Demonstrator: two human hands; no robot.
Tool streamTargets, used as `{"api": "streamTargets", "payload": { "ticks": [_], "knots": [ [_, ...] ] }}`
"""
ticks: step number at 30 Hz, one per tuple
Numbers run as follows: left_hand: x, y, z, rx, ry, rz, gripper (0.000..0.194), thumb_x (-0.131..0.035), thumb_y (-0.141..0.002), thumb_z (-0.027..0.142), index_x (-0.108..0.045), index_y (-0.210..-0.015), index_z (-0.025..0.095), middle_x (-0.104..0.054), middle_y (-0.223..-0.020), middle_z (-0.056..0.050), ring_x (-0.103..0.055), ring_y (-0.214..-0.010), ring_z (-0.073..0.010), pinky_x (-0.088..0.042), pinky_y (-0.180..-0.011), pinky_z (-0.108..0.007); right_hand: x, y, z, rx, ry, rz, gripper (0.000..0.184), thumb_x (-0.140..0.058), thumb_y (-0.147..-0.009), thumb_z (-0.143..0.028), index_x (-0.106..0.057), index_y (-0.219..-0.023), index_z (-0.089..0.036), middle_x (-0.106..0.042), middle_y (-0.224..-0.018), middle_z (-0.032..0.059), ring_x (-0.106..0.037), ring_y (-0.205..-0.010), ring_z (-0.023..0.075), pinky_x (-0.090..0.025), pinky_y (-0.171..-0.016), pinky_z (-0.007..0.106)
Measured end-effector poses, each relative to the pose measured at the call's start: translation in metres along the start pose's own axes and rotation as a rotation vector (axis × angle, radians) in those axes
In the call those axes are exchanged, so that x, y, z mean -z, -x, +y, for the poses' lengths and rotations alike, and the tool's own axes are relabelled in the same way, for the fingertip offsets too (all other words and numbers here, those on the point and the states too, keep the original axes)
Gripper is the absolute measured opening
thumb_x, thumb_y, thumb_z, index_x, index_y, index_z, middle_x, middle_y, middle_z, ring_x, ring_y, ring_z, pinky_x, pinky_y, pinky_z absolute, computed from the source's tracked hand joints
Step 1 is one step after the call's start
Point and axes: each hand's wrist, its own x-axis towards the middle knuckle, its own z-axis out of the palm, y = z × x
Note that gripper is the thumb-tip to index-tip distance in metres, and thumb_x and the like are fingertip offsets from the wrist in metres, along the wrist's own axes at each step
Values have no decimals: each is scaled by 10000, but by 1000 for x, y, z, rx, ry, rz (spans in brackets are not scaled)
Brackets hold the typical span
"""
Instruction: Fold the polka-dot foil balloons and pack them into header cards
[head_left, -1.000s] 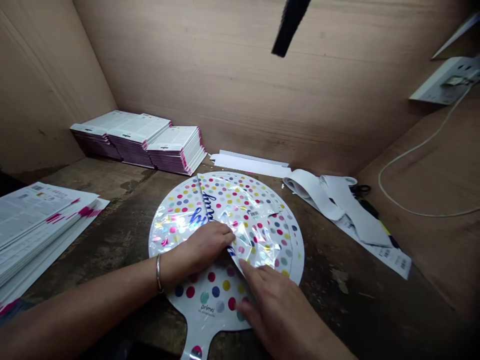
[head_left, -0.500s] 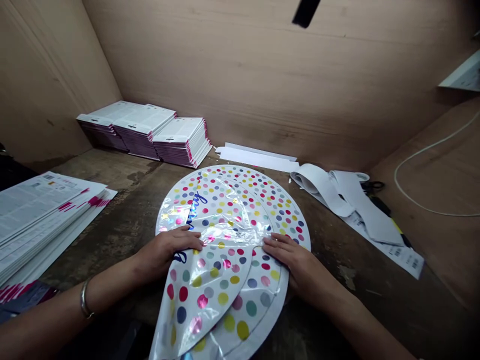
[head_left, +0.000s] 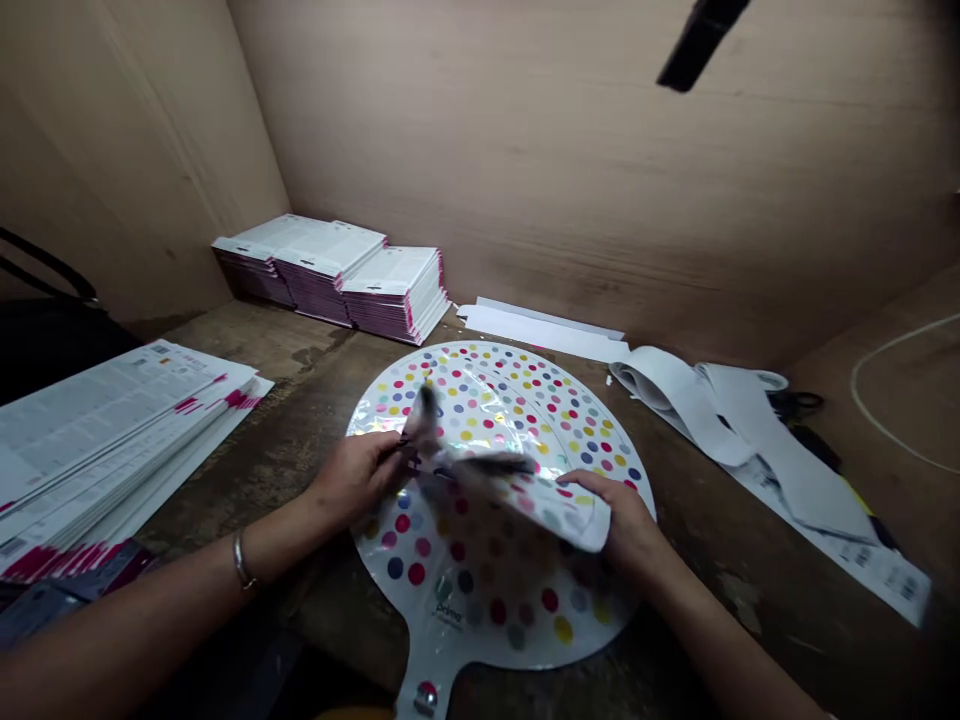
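Note:
Flat polka-dot foil balloons (head_left: pixel 405 545) lie stacked on the worktable, the lower one's neck pointing toward me with a printed "prima" logo by it. Above them a partly folded dotted foil balloon (head_left: pixel 559 508) is lifted off the pile, blurred by motion. My left hand (head_left: pixel 358 478) pinches its left end, bracelet on the wrist. On the right, my right hand (head_left: pixel 622 520) grips the other end, thumb on top, its lower fingers hidden behind the foil.
Printed cards (head_left: pixel 127 430) are piled at the left, and further card stacks (head_left: pixel 322 265) stand along the back wall. White paper strips (head_left: pixel 544 330) lie behind the balloons. A curling label roll (head_left: pixel 750 440) and scissors (head_left: pixel 799 402) sit at the right.
The top balloon, spread partly folded under both hands half a second ago, is now folded narrower and raised between them. The lower balloon's neck shows again. The camera view has swung left.

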Motion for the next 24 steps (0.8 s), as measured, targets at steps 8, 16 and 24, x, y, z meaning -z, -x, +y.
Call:
{"api": "streamTargets", "payload": {
  "ticks": [8,16,24],
  "knots": [
    [-10,-6,13,174,-117,113,132,-489,-850,229,-473,-977,197,-624,-702,12,-601,-687,-178,-413,-632,-264,-10,-23,-12,-186,330,182,344,-367,-864,-452,-592,-806,-198,-680,-781,79,-621,-735,234,-428,-601,300],
    [-10,-3,9,71,-176,82,215,-430,-868,183,-620,-950,241,-689,-869,-12,-638,-816,-187,-459,-737,-293,-18,-28,-21,-189,538,220,331,-363,-882,-429,-571,-770,-197,-658,-735,94,-608,-699,239,-401,-583,311],
    [-9,-3,6,51,-315,6,314,-404,-886,191,-632,-1093,251,-697,-979,-42,-645,-897,-191,-484,-799,-304,-22,-33,-19,-151,651,192,295,-324,-917,-357,-558,-830,-198,-638,-660,71,-608,-605,217,-369,-517,289]
  ]
}}
